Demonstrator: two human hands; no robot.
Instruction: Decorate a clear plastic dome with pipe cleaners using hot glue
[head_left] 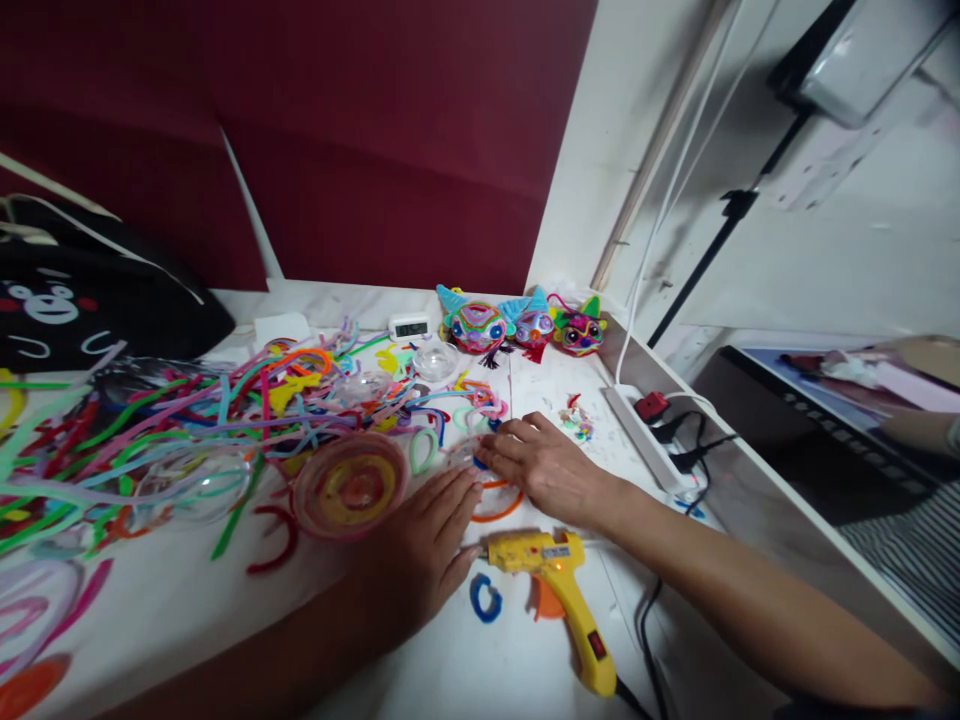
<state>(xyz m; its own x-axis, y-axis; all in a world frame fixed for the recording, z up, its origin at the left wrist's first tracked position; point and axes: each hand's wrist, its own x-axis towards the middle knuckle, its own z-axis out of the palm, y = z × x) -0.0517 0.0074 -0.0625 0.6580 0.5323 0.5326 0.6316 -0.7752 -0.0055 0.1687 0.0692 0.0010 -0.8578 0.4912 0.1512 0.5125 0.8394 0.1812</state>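
Note:
My right hand (551,470) bends its fingers down over a small blue pipe cleaner (480,462) at a clear plastic piece (461,452), both partly hidden. My left hand (431,545) reaches in beside it, fingers stretched out together, thumb apart, fingertips against the right fingers. Under the right hand lies an orange pipe cleaner ring (499,508). A yellow glue gun (551,565) rests on its side, its nozzle close to my left thumb. Just below the nozzle is a curled blue pipe cleaner (486,598).
Loose pipe cleaners (180,430) pile up at left around a pink-rimmed bowl (350,487). Colourful animal-face ornaments (480,328) stand at the back near a small digital display (410,326). A power strip (651,437) with cables runs along the right-hand panel (750,470).

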